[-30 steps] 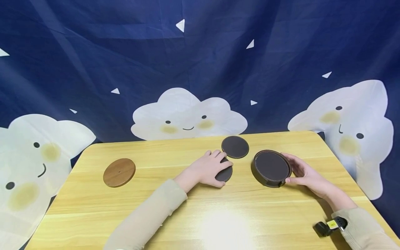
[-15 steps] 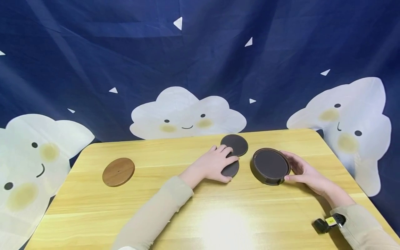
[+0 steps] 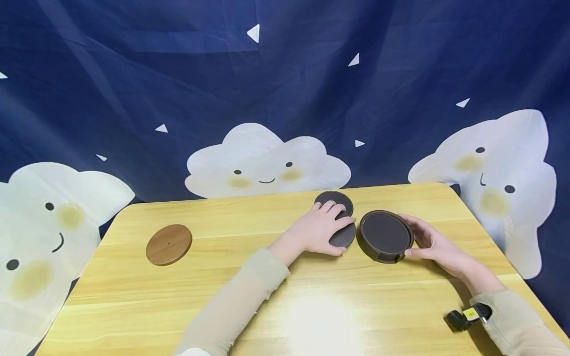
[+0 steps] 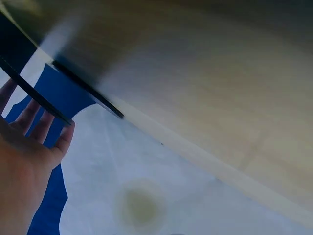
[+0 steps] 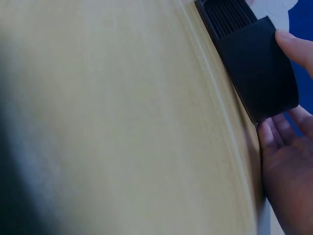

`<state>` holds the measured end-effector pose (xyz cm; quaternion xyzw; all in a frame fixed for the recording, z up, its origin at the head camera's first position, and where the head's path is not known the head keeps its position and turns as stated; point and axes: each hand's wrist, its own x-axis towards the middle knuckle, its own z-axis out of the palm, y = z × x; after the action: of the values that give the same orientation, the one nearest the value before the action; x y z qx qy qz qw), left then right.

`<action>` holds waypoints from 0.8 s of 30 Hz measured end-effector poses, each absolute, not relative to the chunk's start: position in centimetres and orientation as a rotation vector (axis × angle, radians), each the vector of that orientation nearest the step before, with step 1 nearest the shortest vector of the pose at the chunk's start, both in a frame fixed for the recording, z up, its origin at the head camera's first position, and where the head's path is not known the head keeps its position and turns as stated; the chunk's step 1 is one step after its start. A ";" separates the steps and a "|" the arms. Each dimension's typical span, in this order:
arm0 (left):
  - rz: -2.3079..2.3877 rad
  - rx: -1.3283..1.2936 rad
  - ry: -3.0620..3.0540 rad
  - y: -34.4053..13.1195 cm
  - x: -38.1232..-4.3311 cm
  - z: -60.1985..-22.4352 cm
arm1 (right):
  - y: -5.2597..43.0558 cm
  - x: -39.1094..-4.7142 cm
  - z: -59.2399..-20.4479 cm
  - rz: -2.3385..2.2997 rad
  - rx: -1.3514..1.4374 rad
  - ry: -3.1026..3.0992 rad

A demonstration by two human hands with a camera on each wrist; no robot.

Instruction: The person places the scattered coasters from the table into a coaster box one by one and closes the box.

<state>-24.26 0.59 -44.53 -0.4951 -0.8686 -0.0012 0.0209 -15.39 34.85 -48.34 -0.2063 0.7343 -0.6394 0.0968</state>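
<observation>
Closest in, a bright glare [image 3: 320, 324] washes over the wooden table [image 3: 111, 296], flanked by two pale sleeves [image 3: 240, 299], with a small black device [image 3: 467, 316] strapped at the right wrist.

Up from there, the right hand [image 3: 438, 252] has thumb and fingers bent around the side of the round dark holder [image 5: 264, 68] — and the right wrist view looks in through its slot at a stack of thin discs [image 5: 230, 17]. Just left of it, the left hand [image 3: 318, 228] spans a dark coaster [image 3: 345, 235], thumb at the near edge, fingers curled over the other side; its wrist view shows that coaster tilted clear of the tabletop. Well off to the left lies a brown wooden disc [image 3: 169, 244], flat, with nothing near it.

Beyond the fingers, a second dark coaster [image 3: 331, 198] rests by the far edge (partly hidden behind the left hand and the held one). Behind it all hangs a navy backdrop [image 3: 303, 74], smiling white clouds [image 3: 267, 168] and little white triangles [image 3: 255, 33] across it.
</observation>
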 end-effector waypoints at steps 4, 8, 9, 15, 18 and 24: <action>0.021 -1.516 -2.664 1.4 -24.1 -43.9 | 34.7 -15.4 -48.3 -1.900 -0.615 2.177; 0.057 -1.521 -2.657 2.5 -23.8 -43.2 | 34.8 -15.5 -48.3 -1.897 -0.610 2.178; 0.066 -1.523 -2.657 2.8 -23.8 -43.1 | 34.8 -15.5 -48.3 -1.894 -0.608 2.179; 0.111 -1.520 -2.647 4.6 -23.7 -42.7 | 34.9 -15.4 -48.4 -1.878 -0.590 2.187; 0.131 -1.515 -2.642 5.3 -23.8 -42.7 | 34.9 -15.4 -48.4 -1.873 -0.586 2.192; 0.168 -1.530 -2.631 6.8 -23.7 -42.9 | 34.9 -15.4 -48.5 -1.873 -0.593 2.194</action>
<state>-23.75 6.77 -42.87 -0.5014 -0.8622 0.0550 0.0467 -15.36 34.92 -48.49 -0.2005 0.7414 -0.6329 0.0983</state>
